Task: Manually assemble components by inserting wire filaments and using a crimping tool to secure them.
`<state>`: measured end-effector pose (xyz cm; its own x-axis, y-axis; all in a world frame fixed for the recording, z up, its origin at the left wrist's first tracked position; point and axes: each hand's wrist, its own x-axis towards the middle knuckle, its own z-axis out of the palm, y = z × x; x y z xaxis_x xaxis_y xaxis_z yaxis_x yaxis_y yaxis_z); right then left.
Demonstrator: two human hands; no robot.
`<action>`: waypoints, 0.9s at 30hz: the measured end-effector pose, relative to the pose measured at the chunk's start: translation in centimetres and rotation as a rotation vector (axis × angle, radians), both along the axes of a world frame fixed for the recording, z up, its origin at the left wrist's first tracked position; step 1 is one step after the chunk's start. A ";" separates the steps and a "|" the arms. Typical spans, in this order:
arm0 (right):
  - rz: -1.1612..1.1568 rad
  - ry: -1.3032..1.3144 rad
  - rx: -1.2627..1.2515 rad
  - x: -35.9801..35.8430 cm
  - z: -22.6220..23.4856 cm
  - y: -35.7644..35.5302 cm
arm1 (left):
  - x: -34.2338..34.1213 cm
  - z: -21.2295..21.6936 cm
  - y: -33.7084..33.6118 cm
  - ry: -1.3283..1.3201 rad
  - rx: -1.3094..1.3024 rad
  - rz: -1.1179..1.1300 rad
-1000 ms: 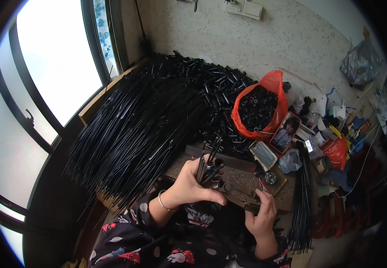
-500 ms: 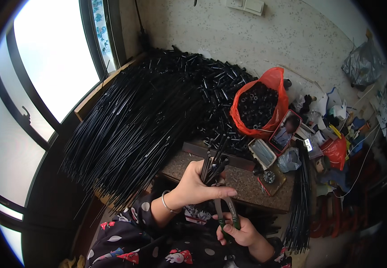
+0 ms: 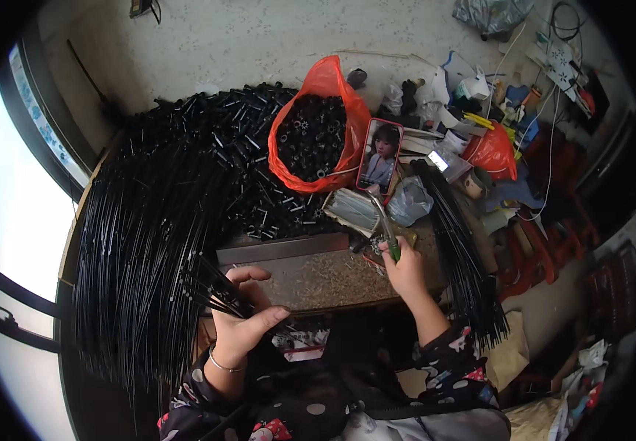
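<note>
My left hand (image 3: pixel 243 323) is curled round several thin black rods (image 3: pixel 218 290), with its thumb sticking out to the right. Their ends point up and left, in front of a large pile of long black rods (image 3: pixel 138 272). In my right hand (image 3: pixel 406 270) is a pair of pliers (image 3: pixel 384 220) with green grips, held by the handles and angled up. The pliers' tip is by the lower edge of a phone (image 3: pixel 379 158) in a red case, which shows a person on its screen. Near my right hand lie a small open box (image 3: pixel 353 211) and a clear plastic bag (image 3: pixel 410 201).
Short black tubular pieces (image 3: pixel 215 128) are heaped behind the rods. A red plastic bag (image 3: pixel 358 121) holds small black toothed parts. A dark bar (image 3: pixel 281 248) crosses the bench (image 3: pixel 310 283). More black rods (image 3: pixel 461 246) hang off its right side, beside clutter and stacked red stools (image 3: pixel 545 235).
The view has swung to the right. My hands have moved apart: the pliers have left the rods in my left hand and gone up and right, toward the phone.
</note>
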<state>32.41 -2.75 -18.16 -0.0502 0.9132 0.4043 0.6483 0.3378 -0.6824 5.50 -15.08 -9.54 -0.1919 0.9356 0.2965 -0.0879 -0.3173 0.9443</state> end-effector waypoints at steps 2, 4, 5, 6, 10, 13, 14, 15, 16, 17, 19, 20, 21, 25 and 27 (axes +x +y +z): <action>-0.021 -0.040 0.033 2.1 -1.9 2.5 | 0.2 -0.7 0.3 0.032 -0.032 -0.053; -0.032 -0.296 -0.100 2.4 -2.4 3.4 | 0.3 -1.0 0.5 0.022 -0.030 -0.067; -0.009 -0.341 -0.128 1.7 -1.7 3.0 | 0.1 -1.2 0.6 0.027 -0.044 -0.073; 0.022 -0.360 -0.120 1.3 -1.5 2.8 | 0.0 -1.3 0.7 0.031 -0.058 -0.080; 0.116 -0.439 -0.032 1.0 -1.6 2.7 | -0.3 -1.4 1.1 0.082 -0.046 -0.102; 0.174 -0.515 0.032 0.9 -1.4 2.6 | -0.1 -1.4 1.1 0.039 -0.030 -0.093; 0.199 -0.551 0.049 0.8 -1.5 2.6 | 0.0 -1.5 1.1 0.011 -0.033 -0.083; 0.196 -0.551 0.061 1.1 -1.9 2.6 | 0.0 -1.5 1.0 0.001 -0.037 -0.076; 0.165 -0.513 0.092 1.7 -2.7 2.8 | 0.0 -1.5 1.0 0.003 -0.025 -0.076; 0.139 -0.475 0.118 1.8 -2.8 2.8 | 0.0 -1.7 0.8 0.016 -0.035 -0.084; 0.041 -0.420 0.065 2.2 -2.3 2.6 | 0.1 -1.4 0.6 0.003 -0.052 -0.116; -0.048 -0.362 0.002 1.9 -2.1 2.3 | 0.0 -1.3 0.2 0.029 -0.072 -0.143; -0.124 -0.327 0.109 1.5 -2.0 2.2 | 0.0 -1.2 -0.1 0.054 -0.095 -0.170; 0.276 0.846 -0.331 -4.0 2.6 -2.4 | 1.6 0.2 -0.2 0.161 -0.079 -0.247; 0.393 1.108 -0.418 -7.0 7.3 -7.0 | 3.7 0.1 0.6 0.067 0.026 -0.231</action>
